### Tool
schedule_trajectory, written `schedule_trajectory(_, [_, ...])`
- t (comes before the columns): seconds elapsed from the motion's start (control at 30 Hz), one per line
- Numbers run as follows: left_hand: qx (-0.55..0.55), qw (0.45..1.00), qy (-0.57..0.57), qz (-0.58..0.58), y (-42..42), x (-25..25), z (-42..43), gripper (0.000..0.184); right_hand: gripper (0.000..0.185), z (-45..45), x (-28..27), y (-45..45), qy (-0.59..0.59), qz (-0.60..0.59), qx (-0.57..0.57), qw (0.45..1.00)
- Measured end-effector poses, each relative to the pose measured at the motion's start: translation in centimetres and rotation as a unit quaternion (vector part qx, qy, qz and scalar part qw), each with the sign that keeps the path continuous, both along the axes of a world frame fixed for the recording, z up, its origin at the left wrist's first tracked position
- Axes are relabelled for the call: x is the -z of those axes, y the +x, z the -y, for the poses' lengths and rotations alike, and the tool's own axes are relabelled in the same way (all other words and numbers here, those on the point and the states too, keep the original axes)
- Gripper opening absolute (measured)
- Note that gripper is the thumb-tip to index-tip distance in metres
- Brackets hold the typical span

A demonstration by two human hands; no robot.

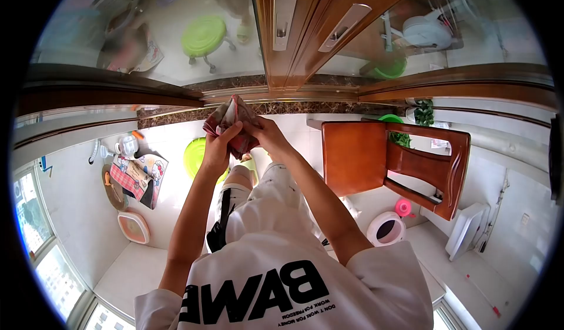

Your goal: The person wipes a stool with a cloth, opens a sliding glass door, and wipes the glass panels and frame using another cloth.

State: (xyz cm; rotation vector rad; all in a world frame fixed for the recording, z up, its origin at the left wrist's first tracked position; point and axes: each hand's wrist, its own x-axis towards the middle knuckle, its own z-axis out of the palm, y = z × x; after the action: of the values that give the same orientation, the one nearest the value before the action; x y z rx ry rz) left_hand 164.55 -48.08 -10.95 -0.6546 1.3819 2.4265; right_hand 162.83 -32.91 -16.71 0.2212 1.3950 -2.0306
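A bunched, folded cloth [234,121], dark red with pale patches, is held up in front of my body between both hands. My left hand [220,146] grips its left lower side, thumb laid across the fabric. On the other side my right hand [269,135] has its fingers closed on the cloth's right edge, the fingertips partly hidden behind it. Just beyond the cloth are the wooden sliding door's bottom rail [282,95] and the brown marble sill [329,108]. Whether the cloth touches them I cannot tell.
A brown wooden chair [354,159] stands at right, near a pink-and-white round container [386,229]. A green stool [195,155] is partly behind my left arm. Printed mats [141,177] and a pink basin [134,228] lie at left. Glass doors with metal handles [284,21] rise ahead.
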Motion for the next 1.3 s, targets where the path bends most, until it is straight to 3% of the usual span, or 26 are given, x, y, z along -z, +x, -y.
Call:
schedule_trajectory(0.2, [0.027,0.999,-0.002,0.018,3.2,1.6,3.6,0.034,0.040,1.6,0.0,3.6,0.116,-0.131,0.024,0.984])
schedule_trajectory(0.3, [0.077,0.994,0.038,0.071,4.5,1.8,5.7,0.032,0.041,2.0,-4.3,6.5,0.102,-0.060,0.074,0.990])
schedule_trajectory(0.47, [0.163,0.979,0.109,0.051,6.1,1.6,7.3,0.019,0.040,2.9,-1.5,10.7,-0.031,0.006,0.192,0.981])
schedule_trajectory(0.57, [0.218,0.958,0.172,0.067,6.6,0.5,7.0,0.023,0.042,2.8,-1.9,13.1,-0.051,0.016,0.249,0.967])
schedule_trajectory(0.67, [0.258,0.916,0.284,0.115,6.9,1.3,6.6,0.050,0.044,1.7,-5.5,15.2,-0.107,0.099,0.305,0.941])
schedule_trajectory(0.77, [0.339,0.910,0.228,0.074,7.4,0.2,5.0,0.059,0.045,0.7,-4.9,17.0,-0.094,0.094,0.346,0.929])
schedule_trajectory(0.8, [0.376,0.907,0.185,0.047,7.4,-1.2,4.1,0.073,0.045,0.3,-5.0,17.5,-0.091,0.096,0.356,0.925])
schedule_trajectory(0.97, [0.454,0.879,0.146,0.019,7.5,-0.2,0.9,0.079,0.044,-1.2,-4.1,19.3,-0.065,0.121,0.394,0.909])
schedule_trajectory(1.03, [0.463,0.880,0.103,-0.001,7.7,1.0,-0.5,0.081,0.042,-2.1,-2.4,20.0,0.001,0.094,0.388,0.917])
schedule_trajectory(1.3, [0.471,0.876,-0.097,0.041,8.4,3.2,-6.3,0.065,0.034,-9.4,1.5,21.9,0.041,0.094,0.477,0.873])
